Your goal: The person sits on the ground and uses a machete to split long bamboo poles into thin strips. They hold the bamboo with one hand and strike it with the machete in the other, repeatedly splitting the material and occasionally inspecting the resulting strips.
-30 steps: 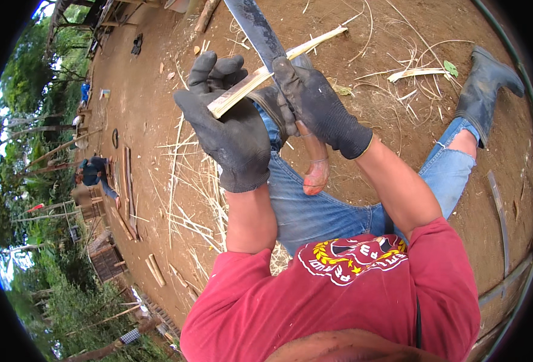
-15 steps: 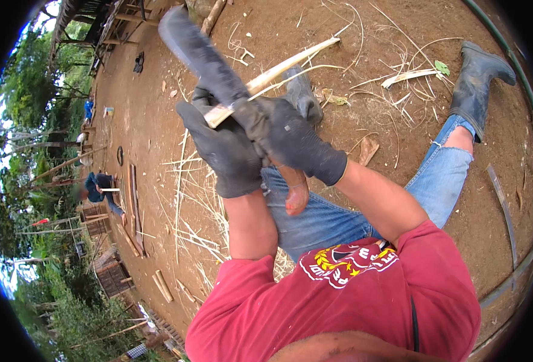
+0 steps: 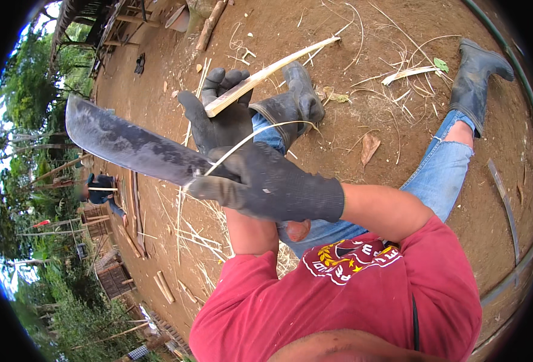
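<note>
My left hand (image 3: 224, 123), in a dark grey glove, is turned palm up. It holds a pale split wooden stick (image 3: 272, 73) that slants away to the upper right, its thick cut end near the thumb. Gloved alike, my right hand (image 3: 272, 187) crosses below it and grips a machete by its handle, whose brown end (image 3: 298, 230) shows under the wrist. The broad dark blade (image 3: 133, 142) points left, away from the stick. Beside the right thumb, a thin pale shaving (image 3: 265, 129) lies over the blade's base and arcs rightward across the hand.
My legs in torn jeans and rubber boots (image 3: 480, 75) are spread on brown soil. Shavings (image 3: 197, 238) and thin strips are strewn around. A flat metal strip (image 3: 504, 205) lies at right. Another person (image 3: 100, 190) bends near long poles (image 3: 136, 211) at far left, before huts and trees.
The machete has swung down and left, off the stick, and its blade now points left. My right hand has come toward me with the shaving. My left hand's fingers have loosened.
</note>
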Demonstrator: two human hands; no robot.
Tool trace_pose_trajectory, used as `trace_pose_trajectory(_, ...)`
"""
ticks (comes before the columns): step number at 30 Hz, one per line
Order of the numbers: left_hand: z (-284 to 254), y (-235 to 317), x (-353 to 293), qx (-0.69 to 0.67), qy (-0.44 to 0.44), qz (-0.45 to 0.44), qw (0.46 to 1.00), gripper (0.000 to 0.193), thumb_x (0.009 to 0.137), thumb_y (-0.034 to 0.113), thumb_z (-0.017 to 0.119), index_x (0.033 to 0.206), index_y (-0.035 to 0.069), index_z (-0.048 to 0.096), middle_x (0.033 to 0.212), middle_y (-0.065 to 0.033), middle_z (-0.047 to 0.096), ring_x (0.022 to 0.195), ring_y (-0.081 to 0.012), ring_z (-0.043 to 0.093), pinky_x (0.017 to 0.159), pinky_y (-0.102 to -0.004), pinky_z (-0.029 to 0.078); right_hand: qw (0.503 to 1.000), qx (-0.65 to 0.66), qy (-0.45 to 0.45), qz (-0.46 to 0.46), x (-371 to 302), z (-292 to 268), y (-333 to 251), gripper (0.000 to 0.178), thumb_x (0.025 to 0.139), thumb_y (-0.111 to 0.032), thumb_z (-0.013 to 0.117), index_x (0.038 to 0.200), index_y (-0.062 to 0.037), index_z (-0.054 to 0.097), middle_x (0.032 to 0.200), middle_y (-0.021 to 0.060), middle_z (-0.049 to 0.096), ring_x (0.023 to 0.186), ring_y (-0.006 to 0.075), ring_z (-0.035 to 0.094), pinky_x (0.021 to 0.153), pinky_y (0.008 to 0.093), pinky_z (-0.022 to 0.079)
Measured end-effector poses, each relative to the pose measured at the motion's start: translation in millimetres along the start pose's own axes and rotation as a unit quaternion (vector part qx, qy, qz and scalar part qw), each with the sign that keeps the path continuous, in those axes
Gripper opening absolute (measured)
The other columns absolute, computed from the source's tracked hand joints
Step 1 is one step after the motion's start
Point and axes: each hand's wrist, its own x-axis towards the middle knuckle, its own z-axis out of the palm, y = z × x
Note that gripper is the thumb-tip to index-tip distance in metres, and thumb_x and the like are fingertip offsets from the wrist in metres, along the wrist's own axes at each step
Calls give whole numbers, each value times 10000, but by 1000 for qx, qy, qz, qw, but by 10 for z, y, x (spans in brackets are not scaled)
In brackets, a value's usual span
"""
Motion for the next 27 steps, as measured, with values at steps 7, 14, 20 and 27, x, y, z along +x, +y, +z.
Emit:
trace_pose_trajectory(7,-10,13,202,37,-161,161,973,525,960,561,486,890,65,644,785,-106,596,913,-332,601,1056,-497,348,786,487,379,-42,-691,-998,1065,301,1003,-371,554,1051,-74,561,702,-19,554,623,107,563,584,260,496)
trace_pose_trajectory(14,487,53,460,10,-154,193,969,314,994,312,497,1038,30,628,938,-125,610,1040,-321,582,1037,-488,365,764,423,481,76,-1283,-1165,1664,280,911,-107,631,1158,-97,499,779,23,520,667,171,568,620,333,527)
trace_pose_trajectory(20,866,127,869,162,-145,259,941,414,979,136,583,1332,-28,442,1133,-166,622,1144,-268,592,1026,-410,509,749,506,408,131,-1509,-1285,1962,395,941,-129,572,1318,-89,462,779,24,541,646,151,563,579,309,517)
trace_pose_trajectory(27,769,145,944,208,-122,268,933,389,981,82,565,1345,3,451,1219,-177,607,1139,-275,608,998,-396,530,767,416,469,137,-1466,-1246,1669,460,938,-139,566,1376,-104,433,786,23,544,631,140,564,566,300,517)
